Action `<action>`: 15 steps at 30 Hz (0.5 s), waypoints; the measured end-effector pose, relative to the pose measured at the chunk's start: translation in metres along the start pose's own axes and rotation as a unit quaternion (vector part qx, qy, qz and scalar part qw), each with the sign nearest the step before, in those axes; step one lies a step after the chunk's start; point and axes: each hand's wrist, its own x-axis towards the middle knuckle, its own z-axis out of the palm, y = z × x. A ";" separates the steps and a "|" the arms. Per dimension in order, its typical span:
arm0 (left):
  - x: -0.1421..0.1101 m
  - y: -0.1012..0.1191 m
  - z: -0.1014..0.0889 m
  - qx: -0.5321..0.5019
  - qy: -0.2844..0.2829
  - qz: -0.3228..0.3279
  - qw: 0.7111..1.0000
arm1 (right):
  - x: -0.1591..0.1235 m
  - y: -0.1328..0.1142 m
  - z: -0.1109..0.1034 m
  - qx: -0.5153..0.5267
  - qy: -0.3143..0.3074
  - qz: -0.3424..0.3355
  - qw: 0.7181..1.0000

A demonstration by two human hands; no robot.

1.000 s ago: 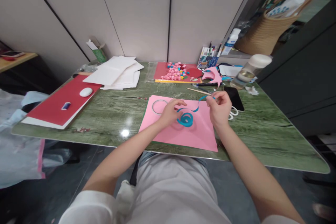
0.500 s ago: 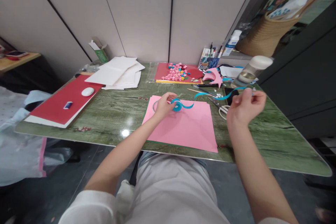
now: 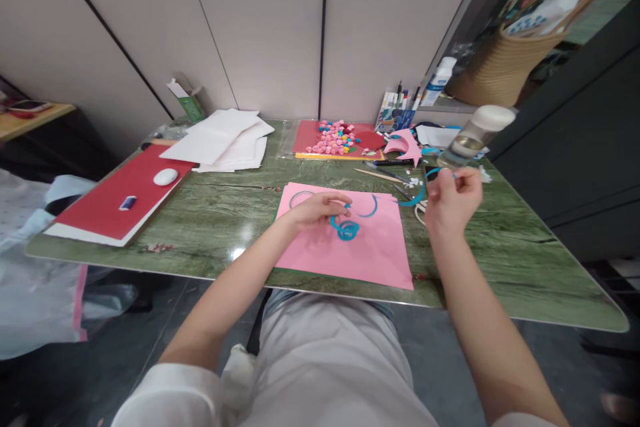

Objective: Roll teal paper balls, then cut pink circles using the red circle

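A long blue paper strip point(image 3: 347, 227) lies partly coiled on a pink paper sheet point(image 3: 350, 247) on the green table. My left hand point(image 3: 320, 208) rests on the sheet with fingers pinched on the strip just above the coil. My right hand point(image 3: 451, 197) is raised over the table's right side, fingers closed on the strip's free end, which curves back toward the sheet. A thin ring outline point(image 3: 300, 199) sits on the sheet's upper left corner, partly behind my left hand.
Scissors point(image 3: 417, 203) and a dark phone point(image 3: 433, 173) lie by my right hand. A clear bottle point(image 3: 473, 137), pens point(image 3: 400, 103), small pink paper pieces on a red sheet point(image 3: 335, 137), white papers point(image 3: 220, 137) and a red board point(image 3: 115, 197) with a white mouse point(image 3: 165, 176) fill the far side.
The coil has loosened and dropped back onto the pink sheet under my left hand. My right hand has come back left and nearer with the strip's end after pulling it out.
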 end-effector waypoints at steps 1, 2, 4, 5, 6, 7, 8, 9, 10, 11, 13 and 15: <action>0.000 -0.001 0.001 0.050 -0.018 -0.008 0.999 | -0.001 0.000 0.000 -0.005 -0.014 0.010 1.000; 0.000 -0.003 0.002 0.109 -0.003 0.002 0.994 | -0.003 0.000 0.001 -0.015 -0.031 0.018 0.999; 0.002 -0.007 0.005 0.235 0.104 0.064 0.964 | -0.009 -0.001 0.003 -0.052 -0.075 0.026 0.995; 0.003 -0.009 0.008 0.286 0.165 0.106 0.938 | -0.013 -0.001 0.004 -0.077 -0.105 0.024 0.991; 0.003 -0.009 0.010 0.322 0.208 0.145 0.912 | -0.016 -0.003 0.006 -0.103 -0.138 0.019 0.985; 0.002 -0.008 0.013 0.342 0.233 0.178 0.893 | -0.021 -0.004 0.008 -0.130 -0.177 0.011 0.976; 0.001 -0.006 0.016 0.347 0.240 0.204 0.883 | -0.025 -0.006 0.010 -0.157 -0.217 -0.001 0.963; -0.001 -0.004 0.019 0.342 0.240 0.223 0.881 | -0.029 -0.008 0.012 -0.180 -0.259 -0.013 0.949; -0.004 0.000 0.023 0.331 0.241 0.238 0.881 | -0.033 -0.009 0.014 -0.199 -0.300 -0.023 0.933; -0.006 0.004 0.026 0.316 0.239 0.249 0.884 | -0.037 -0.011 0.017 -0.215 -0.335 -0.032 0.917; -0.011 0.009 0.032 0.281 0.227 0.262 0.895 | -0.044 -0.013 0.021 -0.236 -0.389 -0.044 0.889; -0.013 0.011 0.037 0.248 0.199 0.262 0.911 | -0.050 -0.013 0.025 -0.250 -0.425 -0.052 0.869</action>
